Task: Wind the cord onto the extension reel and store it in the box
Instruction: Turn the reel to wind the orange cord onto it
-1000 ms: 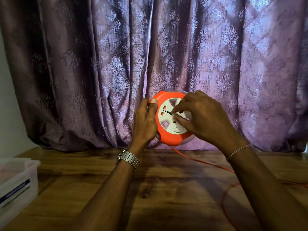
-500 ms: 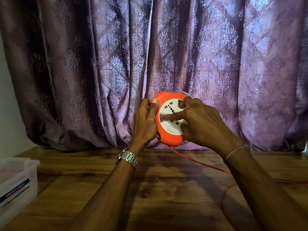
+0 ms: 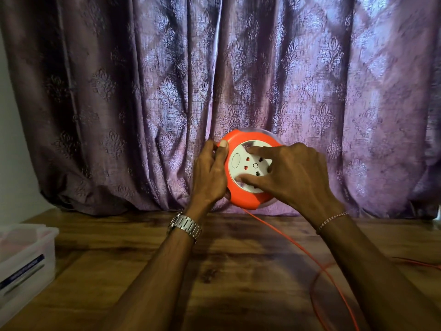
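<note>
Much thin orange cord [image 3: 321, 266] lies loose on the wooden worktop [image 3: 226, 271], so winding looks unfinished and the clear plastic box [image 3: 26, 249] at left awaits. Above, the left hand [image 3: 210, 173] grips the round orange-and-white extension reel [image 3: 248, 170], the right hand [image 3: 296, 175] pressing spread fingers on its white face, before the purple patterned curtain [image 3: 238, 80].

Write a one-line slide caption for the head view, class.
Left hand grips the orange reel while right hand fingers press its white hub; cord trails across the table.
</note>
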